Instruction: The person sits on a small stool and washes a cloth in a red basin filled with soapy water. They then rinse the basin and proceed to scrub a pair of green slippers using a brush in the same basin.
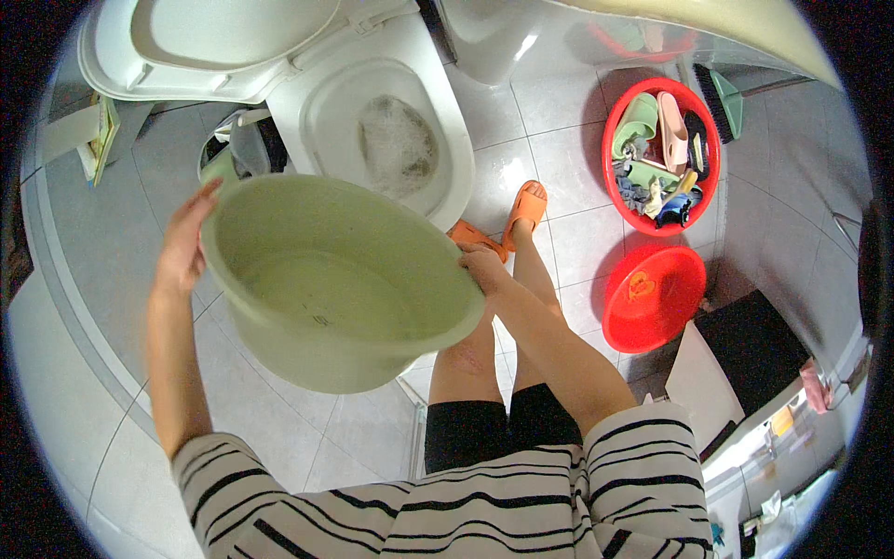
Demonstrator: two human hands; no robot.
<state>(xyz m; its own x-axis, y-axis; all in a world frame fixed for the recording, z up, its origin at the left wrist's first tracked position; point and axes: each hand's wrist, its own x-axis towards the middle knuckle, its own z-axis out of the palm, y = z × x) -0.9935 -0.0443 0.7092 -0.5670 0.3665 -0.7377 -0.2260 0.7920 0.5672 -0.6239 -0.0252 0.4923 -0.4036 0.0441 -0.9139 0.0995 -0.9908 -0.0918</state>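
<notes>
A large pale green plastic basin (328, 279) hangs tilted in front of me, held off the floor between both hands. My left hand (187, 237) grips its far-left rim, the fingers partly behind the edge. On the opposite side, my right hand (483, 269) clasps the rim near my knee. The inside of the basin shows a few small dark specks and no objects. Beyond it stands a white toilet bowl (450, 150) with foamy water (398, 143) in it. The toilet's seat and lid (230, 42) are raised.
A red basin (610, 168) on the right holds slippers and cloths. Another red basin (670, 307) nearer me has an orange item inside. A green dustpan (731, 105) and a black brush lean by the wall. A small bin (251, 150) stands left of the toilet. Grey tiles (573, 164) cover the floor.
</notes>
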